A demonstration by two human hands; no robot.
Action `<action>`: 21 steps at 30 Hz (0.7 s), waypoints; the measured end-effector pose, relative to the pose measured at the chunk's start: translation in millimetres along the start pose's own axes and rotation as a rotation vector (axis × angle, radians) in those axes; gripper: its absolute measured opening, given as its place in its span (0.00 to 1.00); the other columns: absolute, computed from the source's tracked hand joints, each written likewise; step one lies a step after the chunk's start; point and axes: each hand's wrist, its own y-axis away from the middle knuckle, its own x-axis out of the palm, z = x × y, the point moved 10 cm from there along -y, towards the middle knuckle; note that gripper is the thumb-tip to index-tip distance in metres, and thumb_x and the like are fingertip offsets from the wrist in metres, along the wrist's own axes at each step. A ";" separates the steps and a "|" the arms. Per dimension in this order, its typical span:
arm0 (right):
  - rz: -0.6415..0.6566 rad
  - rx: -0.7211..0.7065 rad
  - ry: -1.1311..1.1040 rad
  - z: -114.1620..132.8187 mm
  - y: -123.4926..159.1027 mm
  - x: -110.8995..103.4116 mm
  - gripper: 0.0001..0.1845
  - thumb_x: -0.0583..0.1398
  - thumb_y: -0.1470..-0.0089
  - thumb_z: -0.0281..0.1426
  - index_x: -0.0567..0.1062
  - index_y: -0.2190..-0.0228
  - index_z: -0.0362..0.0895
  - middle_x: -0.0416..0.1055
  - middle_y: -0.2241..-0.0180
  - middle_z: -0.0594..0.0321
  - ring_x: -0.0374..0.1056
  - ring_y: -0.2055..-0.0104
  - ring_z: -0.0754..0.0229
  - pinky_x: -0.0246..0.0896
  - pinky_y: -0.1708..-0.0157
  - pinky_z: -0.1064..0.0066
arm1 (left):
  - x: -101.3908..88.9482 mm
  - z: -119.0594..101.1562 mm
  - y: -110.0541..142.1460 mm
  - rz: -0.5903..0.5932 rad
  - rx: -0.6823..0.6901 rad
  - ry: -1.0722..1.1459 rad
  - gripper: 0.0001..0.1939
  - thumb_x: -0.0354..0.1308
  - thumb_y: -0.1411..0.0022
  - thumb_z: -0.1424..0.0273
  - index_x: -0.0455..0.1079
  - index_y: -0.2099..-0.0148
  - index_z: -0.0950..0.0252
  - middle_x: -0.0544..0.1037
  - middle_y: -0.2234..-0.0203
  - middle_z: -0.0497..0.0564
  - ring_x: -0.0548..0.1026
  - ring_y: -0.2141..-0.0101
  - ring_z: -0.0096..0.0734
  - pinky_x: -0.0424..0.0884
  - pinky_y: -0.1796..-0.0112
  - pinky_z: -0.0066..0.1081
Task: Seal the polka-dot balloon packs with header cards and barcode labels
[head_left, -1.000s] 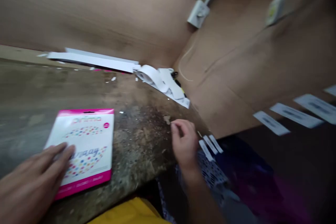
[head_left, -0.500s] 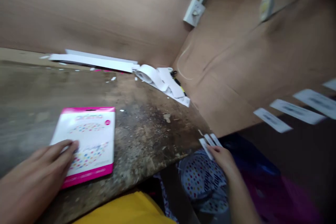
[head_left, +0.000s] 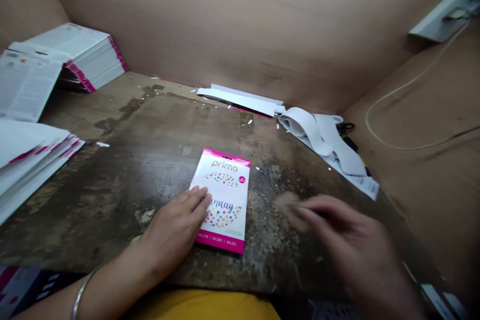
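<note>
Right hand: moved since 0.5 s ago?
Yes. The right hand came up from below the worktable's near edge onto its top, right of the pink pack.

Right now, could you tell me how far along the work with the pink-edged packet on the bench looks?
Looks done: one Prima packet lies flat on the worn bench. In hand: the left hand rests on the packet's left edge, while the right hand, blurred, hovers open beside it, seemingly holding nothing. Left: stacks of printed cards wait at the left, and label backing strip lies by the wall.

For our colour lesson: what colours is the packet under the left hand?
White with pink bands and coloured dots; packet, head view.
</note>
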 end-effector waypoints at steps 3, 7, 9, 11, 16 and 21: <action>0.299 -0.086 -0.158 59.8 -39.6 102.9 0.09 0.57 0.46 0.34 0.73 0.73 0.44 0.73 0.72 0.64 0.67 0.69 0.60 0.60 0.69 0.72 | 1.9 7.6 3.4 0.002 -0.116 0.035 0.20 0.47 0.39 0.80 0.66 0.45 0.71 0.69 0.49 0.66 0.69 0.50 0.49 0.71 0.53 0.43; 0.436 -0.061 -0.144 65.6 -67.4 156.7 0.10 0.57 0.48 0.34 0.72 0.75 0.42 0.71 0.76 0.65 0.64 0.73 0.63 0.58 0.74 0.74 | 4.6 13.6 6.7 -0.002 -0.229 0.085 0.21 0.50 0.41 0.81 0.66 0.45 0.67 0.65 0.47 0.66 0.64 0.47 0.53 0.70 0.54 0.44; 0.473 -0.060 -0.105 60.3 -72.0 163.4 0.10 0.57 0.48 0.34 0.71 0.76 0.42 0.70 0.77 0.65 0.63 0.75 0.64 0.56 0.76 0.75 | 4.7 14.2 7.3 -0.013 -0.244 0.107 0.21 0.52 0.42 0.81 0.66 0.46 0.67 0.65 0.48 0.66 0.64 0.47 0.54 0.71 0.54 0.44; 0.506 -0.061 -0.054 57.4 -72.3 167.7 0.10 0.57 0.49 0.34 0.72 0.77 0.42 0.70 0.78 0.66 0.63 0.76 0.64 0.54 0.78 0.76 | 5.2 15.0 7.7 -0.014 -0.249 0.127 0.21 0.53 0.42 0.81 0.66 0.46 0.67 0.64 0.48 0.66 0.64 0.47 0.55 0.71 0.54 0.45; 0.516 -0.087 0.085 60.7 -71.4 176.6 0.10 0.57 0.49 0.33 0.73 0.77 0.43 0.71 0.78 0.65 0.64 0.75 0.64 0.53 0.77 0.75 | 6.8 16.9 7.8 0.011 -0.261 0.150 0.21 0.53 0.42 0.81 0.66 0.45 0.67 0.64 0.47 0.67 0.65 0.48 0.54 0.70 0.54 0.46; 0.494 -0.114 0.212 66.2 -73.3 177.8 0.08 0.58 0.49 0.31 0.74 0.77 0.44 0.72 0.77 0.64 0.65 0.74 0.63 0.53 0.75 0.75 | 7.4 16.7 6.4 0.042 -0.256 0.139 0.20 0.51 0.41 0.79 0.66 0.45 0.67 0.66 0.47 0.66 0.66 0.47 0.53 0.71 0.54 0.46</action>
